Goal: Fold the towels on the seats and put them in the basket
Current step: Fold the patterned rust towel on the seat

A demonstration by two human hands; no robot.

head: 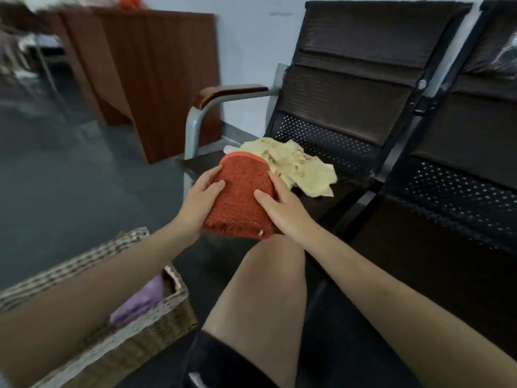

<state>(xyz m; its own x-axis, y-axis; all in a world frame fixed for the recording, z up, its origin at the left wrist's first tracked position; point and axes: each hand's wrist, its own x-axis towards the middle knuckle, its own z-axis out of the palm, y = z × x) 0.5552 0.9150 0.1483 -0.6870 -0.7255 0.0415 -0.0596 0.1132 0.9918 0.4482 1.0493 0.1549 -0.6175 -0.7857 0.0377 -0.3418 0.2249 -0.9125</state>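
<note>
Hands — left hand (202, 196) and right hand (282, 204) — gripping folded orange towel (242, 200), yellow towel (296, 166) just behind it, wicker basket (167, 317) below-left.

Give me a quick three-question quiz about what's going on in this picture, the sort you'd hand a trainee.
1. True or false: the orange towel is held by both the left hand and the right hand.
2. What lies crumpled on the seat behind the orange towel?
A. a yellow towel
B. a blue pillow
C. a pair of shoes
3. Fill in: inside the wicker basket there is already a ______ cloth.

Key
1. True: one hand grips each side of the folded towel.
2. A: the yellow towel is still unfolded.
3. Purple: the purple cloth shows over the rim.
</note>
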